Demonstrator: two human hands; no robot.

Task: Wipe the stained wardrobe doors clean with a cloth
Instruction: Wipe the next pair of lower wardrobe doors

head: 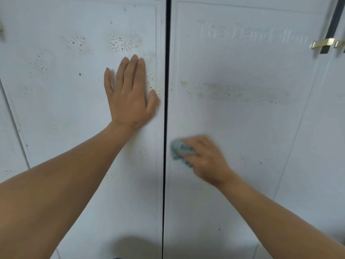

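Observation:
Two pale wardrobe doors fill the view, split by a dark vertical gap. The left door (65,101) carries clusters of brown specks near its top and right edge. My left hand (128,92) lies flat on it with straight fingers, just left of the gap. The right door (252,128) has a smeared yellowish band across its middle and raised lettering above. My right hand (205,159) grips a bunched grey-blue cloth (180,149) and presses it on the right door, low and close to the gap. The hand and cloth are blurred.
A brass handle (323,43) sticks out at the upper right, beside a dark gap to a further door (334,113). Another door panel edge (7,128) shows at the far left.

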